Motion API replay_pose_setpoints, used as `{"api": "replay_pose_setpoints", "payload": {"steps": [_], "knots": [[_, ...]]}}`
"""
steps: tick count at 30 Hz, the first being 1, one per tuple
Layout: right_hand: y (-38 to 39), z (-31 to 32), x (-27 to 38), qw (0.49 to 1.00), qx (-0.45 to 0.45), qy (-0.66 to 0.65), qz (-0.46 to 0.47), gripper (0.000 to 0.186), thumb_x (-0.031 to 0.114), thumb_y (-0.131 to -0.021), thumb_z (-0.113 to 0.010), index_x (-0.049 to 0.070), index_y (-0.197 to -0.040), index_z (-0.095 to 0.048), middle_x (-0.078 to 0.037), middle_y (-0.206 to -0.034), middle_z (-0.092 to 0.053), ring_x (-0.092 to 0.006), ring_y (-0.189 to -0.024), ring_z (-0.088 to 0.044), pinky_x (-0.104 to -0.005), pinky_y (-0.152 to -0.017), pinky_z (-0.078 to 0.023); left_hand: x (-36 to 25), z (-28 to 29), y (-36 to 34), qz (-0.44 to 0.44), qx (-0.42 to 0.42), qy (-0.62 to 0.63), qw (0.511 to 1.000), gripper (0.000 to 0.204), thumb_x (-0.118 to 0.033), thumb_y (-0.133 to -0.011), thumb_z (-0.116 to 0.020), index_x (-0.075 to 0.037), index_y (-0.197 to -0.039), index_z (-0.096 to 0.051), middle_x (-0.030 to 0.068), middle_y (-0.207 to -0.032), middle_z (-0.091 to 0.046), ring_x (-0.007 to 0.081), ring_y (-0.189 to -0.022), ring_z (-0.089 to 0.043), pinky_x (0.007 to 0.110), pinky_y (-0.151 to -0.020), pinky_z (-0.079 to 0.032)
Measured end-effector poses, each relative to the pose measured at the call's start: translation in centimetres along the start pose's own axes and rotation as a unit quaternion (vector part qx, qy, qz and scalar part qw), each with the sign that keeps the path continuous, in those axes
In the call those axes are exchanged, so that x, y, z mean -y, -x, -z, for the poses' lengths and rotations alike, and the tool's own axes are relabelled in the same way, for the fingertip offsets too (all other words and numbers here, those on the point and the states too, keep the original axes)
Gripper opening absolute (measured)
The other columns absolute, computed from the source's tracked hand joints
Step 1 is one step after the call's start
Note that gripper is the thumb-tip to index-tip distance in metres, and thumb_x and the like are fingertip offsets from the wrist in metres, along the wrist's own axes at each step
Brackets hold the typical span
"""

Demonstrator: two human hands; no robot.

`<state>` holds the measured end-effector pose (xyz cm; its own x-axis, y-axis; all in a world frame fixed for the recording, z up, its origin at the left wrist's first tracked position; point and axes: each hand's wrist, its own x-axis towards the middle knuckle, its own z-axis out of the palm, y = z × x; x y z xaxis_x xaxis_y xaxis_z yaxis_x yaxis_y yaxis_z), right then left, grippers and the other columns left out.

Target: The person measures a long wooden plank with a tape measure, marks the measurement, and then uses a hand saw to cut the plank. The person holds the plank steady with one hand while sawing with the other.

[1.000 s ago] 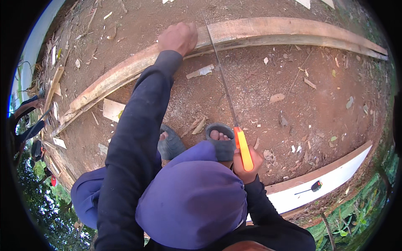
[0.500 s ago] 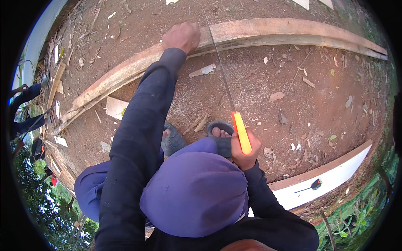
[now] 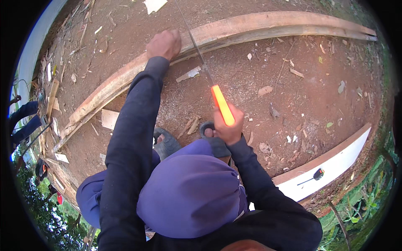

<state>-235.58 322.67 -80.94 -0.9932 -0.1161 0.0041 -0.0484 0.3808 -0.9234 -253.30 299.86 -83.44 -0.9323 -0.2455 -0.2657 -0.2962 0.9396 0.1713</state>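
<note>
My left hand (image 3: 164,44) presses on a long pale wooden beam (image 3: 268,25) lying across the dirt, its fingers curled over the beam just left of a saw blade (image 3: 191,41). The blade crosses the beam and extends beyond it. My right hand (image 3: 232,129) grips the saw's yellow-and-orange handle (image 3: 223,104) above my sandalled feet (image 3: 166,145). My purple-clad knee (image 3: 184,192) is bent beneath my arms.
A white board (image 3: 343,163) at lower right carries a tape measure (image 3: 318,175). Scrap wood (image 3: 110,119) and chips litter the ground. Another person's dark-clad legs (image 3: 25,121) are at the far left, near loose planks (image 3: 52,98). Greenery (image 3: 356,209) borders the dirt.
My right hand has pushed the saw forward, away from my body toward the beam. My left hand stays on the beam, and the whole view has shifted slightly.
</note>
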Motion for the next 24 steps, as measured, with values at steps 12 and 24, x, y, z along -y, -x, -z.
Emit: {"api": "replay_pose_setpoints", "payload": {"steps": [12, 24], "knots": [[4.8, 0.1, -1.2, 0.994, -0.034, -0.093, -0.054, 0.025, 0.008, -0.079, -0.069, -0.003, -0.102, -0.07, -0.019, -0.07, -0.066, -0.034, -0.061, -0.07, -0.043, -0.056, -0.053, 3.1, -3.2, -1.3, -0.029, -0.043, -0.076, 0.996, 0.045, -0.038, -0.102, -0.038, -0.003, -0.102, -0.067, 0.022, -0.11, -0.07, 0.0458, -0.103, -0.066, 0.057, -0.088, -0.052], [8.5, 2.8, 0.2, 0.997, -0.038, -0.032, -0.055, 0.023, 0.002, -0.077, -0.068, -0.003, -0.099, -0.072, -0.016, -0.078, -0.07, -0.031, -0.063, -0.071, -0.0411, -0.06, -0.055, 3.5, -4.0, -2.0, -0.064, -0.06, -0.093, 0.992, 0.037, -0.035, -0.101, -0.04, -0.009, -0.102, -0.066, 0.0222, -0.105, -0.07, 0.0457, -0.097, -0.067, 0.057, -0.082, -0.054]]}}
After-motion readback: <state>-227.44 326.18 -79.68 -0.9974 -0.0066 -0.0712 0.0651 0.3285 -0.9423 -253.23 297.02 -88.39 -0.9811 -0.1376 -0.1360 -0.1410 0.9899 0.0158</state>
